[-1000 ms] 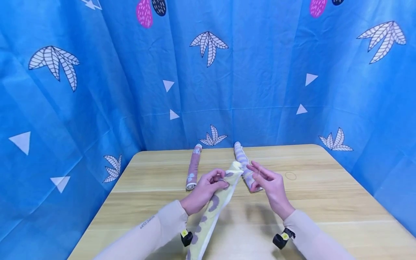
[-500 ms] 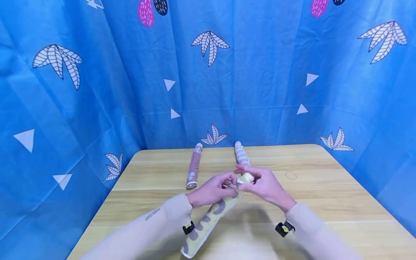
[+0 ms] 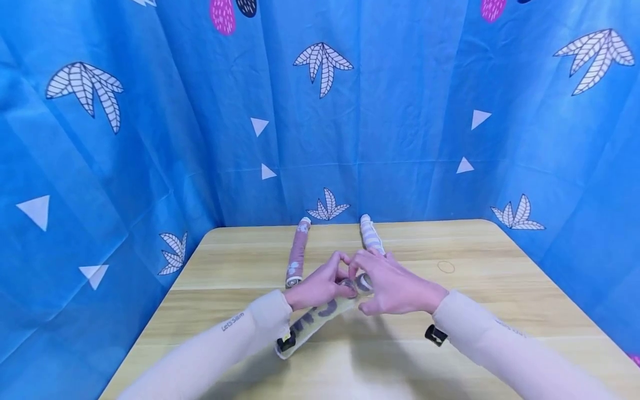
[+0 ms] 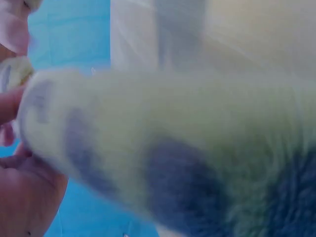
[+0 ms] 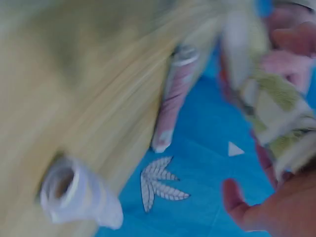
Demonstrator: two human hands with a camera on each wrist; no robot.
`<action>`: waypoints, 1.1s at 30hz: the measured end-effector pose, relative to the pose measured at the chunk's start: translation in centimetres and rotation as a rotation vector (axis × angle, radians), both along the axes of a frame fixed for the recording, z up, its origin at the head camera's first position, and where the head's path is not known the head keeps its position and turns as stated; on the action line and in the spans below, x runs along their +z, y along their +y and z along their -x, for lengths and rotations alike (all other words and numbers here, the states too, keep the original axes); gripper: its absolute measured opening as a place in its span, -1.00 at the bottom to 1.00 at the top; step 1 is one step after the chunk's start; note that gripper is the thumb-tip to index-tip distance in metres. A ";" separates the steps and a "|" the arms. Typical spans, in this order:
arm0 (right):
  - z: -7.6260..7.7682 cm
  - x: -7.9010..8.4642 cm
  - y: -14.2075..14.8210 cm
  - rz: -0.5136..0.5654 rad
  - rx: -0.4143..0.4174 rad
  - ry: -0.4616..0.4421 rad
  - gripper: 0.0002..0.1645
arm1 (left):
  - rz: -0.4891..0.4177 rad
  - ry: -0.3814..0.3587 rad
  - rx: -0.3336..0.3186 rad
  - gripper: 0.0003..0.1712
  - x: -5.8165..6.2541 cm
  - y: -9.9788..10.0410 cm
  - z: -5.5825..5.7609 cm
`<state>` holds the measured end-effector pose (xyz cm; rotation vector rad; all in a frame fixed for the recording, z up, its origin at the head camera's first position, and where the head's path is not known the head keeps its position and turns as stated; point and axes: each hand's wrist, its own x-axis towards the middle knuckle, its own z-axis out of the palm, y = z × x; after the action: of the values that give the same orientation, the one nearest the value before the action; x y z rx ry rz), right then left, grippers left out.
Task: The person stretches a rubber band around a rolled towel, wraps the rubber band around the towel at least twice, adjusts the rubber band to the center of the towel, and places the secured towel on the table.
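A rolled yellow towel (image 3: 320, 316) with dark purple spots slants over the table, its lower end toward the front left. My left hand (image 3: 320, 286) grips the roll near its upper end. The fingers of my right hand (image 3: 397, 284) curl round that upper end, the two hands meeting there. In the right wrist view the towel's end (image 5: 281, 106) looks twisted between the hands, while the right thumb (image 5: 237, 202) stands off from it. The left wrist view is mostly filled by the blurred spotted roll (image 4: 128, 128). Any band at the towel's end is hidden by the fingers.
Farther back on the wooden table (image 3: 240, 272) lie a pink flowered towel roll (image 3: 298, 250) and a lilac-and-white striped one (image 3: 371, 236), the latter partly behind the right hand. A thin ring (image 3: 438, 267) like a rubber band lies to the right. Blue curtain (image 3: 410, 111) stands behind.
The right hand, earlier apart with a thin loop at its fingers, has moved left onto the towel's upper end and turned over it. The towel's lower end has swung up and left.
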<state>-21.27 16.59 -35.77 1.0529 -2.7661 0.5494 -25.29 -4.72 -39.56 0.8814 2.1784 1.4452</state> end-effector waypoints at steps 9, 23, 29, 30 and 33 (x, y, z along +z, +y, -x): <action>0.2 0.1 2.7 0.184 0.075 -0.014 -0.55 | 0.057 -0.096 -0.096 -0.47 1.3 -0.7 1.2; 2.3 -2.9 3.1 0.620 -0.197 -0.582 -0.59 | 0.351 0.484 0.083 -0.59 -0.2 -0.2 -0.1; 2.7 -3.8 3.4 0.702 -0.206 -0.680 -0.56 | 0.386 0.717 0.050 -0.53 -1.0 -0.3 -0.1; 2.7 -3.9 3.5 0.688 -0.184 -0.666 -0.57 | 0.382 0.719 0.044 -0.53 -1.1 -0.3 -0.1; 2.8 -4.2 3.8 0.594 -0.102 -0.544 -0.59 | 0.362 0.657 0.034 -0.54 -1.5 -0.5 0.1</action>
<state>-24.04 20.35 -39.99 0.6848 -2.7166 1.7175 -25.38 -5.21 -41.01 1.3098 2.8039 0.7793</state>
